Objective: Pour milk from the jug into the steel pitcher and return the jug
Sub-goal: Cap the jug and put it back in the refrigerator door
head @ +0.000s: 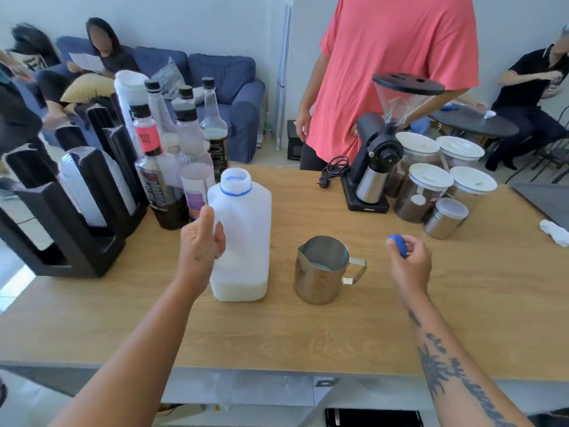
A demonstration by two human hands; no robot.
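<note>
A translucent white milk jug (246, 238) stands upright on the wooden counter (338, 331), uncapped, with a blue ring at its neck and a shallow layer of milk at the bottom. My left hand (201, 241) grips its handle side. To its right stands the steel pitcher (321, 272), spout to the left, handle to the right, with some milk inside. My right hand (409, 261) hovers right of the pitcher, pinching the jug's blue cap (398, 241).
Syrup bottles (175, 167) and black cup holders (77, 204) crowd the left. A coffee grinder (378, 155), lidded jars (431, 186) and a steel tin (446, 218) stand at the back right. A person in a red shirt (391, 72) stands behind the counter.
</note>
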